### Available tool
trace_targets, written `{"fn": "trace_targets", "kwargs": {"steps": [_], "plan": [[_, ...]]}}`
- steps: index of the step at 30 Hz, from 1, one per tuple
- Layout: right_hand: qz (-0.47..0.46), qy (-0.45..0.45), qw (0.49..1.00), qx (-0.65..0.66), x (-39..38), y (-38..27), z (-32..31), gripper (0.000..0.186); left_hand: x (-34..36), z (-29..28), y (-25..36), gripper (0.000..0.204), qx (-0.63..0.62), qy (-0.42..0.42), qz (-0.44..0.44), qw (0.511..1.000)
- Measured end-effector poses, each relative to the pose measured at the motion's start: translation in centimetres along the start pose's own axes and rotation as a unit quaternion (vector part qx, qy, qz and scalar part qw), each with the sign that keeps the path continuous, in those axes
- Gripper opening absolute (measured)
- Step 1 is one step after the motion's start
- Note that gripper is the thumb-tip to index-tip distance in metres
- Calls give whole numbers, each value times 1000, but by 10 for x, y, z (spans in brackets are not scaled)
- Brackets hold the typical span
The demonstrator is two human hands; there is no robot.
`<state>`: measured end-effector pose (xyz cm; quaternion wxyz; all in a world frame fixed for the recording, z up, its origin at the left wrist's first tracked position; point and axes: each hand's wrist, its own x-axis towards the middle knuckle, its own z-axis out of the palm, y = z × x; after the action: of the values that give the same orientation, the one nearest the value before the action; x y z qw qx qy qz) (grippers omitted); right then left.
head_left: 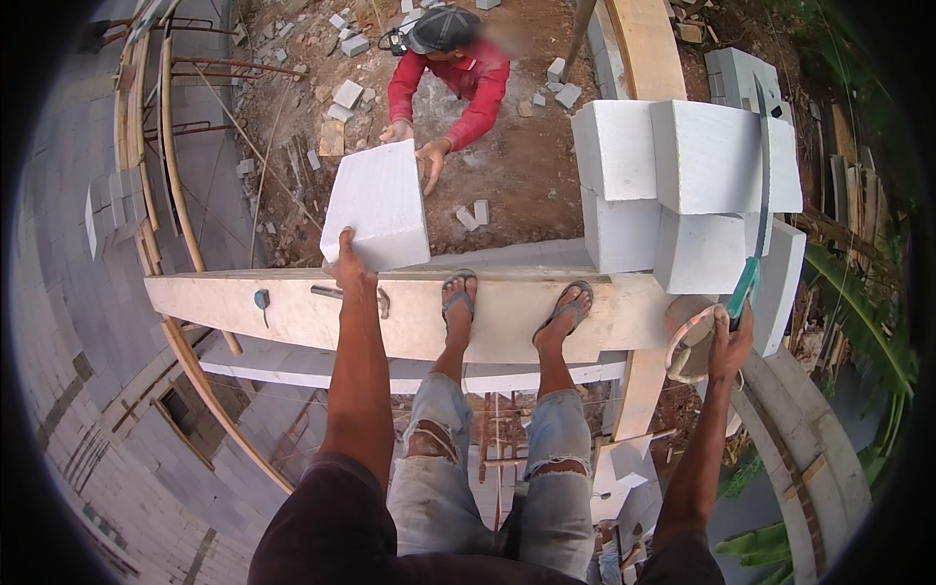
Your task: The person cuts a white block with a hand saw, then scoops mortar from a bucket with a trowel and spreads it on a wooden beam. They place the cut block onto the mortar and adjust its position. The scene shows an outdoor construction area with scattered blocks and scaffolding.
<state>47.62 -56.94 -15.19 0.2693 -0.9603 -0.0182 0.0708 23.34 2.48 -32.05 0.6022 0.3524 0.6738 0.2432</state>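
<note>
Soft, even daylight fills the scene, with only faint shadows under the stacked white rectangular masonry blocks (682, 185), which look bright but not blown out. Focus is sharp at the centre. Toward the rim the long pale wooden plank (409, 312) bows and the corners fall into black vignette.

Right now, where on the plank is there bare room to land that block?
Free: plank left of the left hand, which grips the block, and a short stretch between the feet. Crowded: right end, under the stacked blocks, by the right hand on the saw.
</note>
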Motion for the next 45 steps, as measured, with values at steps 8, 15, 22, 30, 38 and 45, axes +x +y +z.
{"fn": "trace_targets", "kwargs": {"steps": [8,15,22,30,38,45], "plan": [[205,173,889,372,-80,-61,-99,50,-176,-37,119,90,617,-146,379,675],[364,203,796,439,-182,-92,-154,21,-325,-37,158,92,684,-369,343,527],[462,197,763,407,-248,-92,-172,18,-459,21,160,87,577,-532,423,452],[461,185,786,368,-271,-47,-201,25,-579,201,79,79,471,-604,512,389],[442,208,835,254,-323,10,-202,27,-628,320,-36,88,417,-545,414,598],[455,197,832,249,-357,32,-184,32,-551,333,-161,93,352,-510,152,770]]}}
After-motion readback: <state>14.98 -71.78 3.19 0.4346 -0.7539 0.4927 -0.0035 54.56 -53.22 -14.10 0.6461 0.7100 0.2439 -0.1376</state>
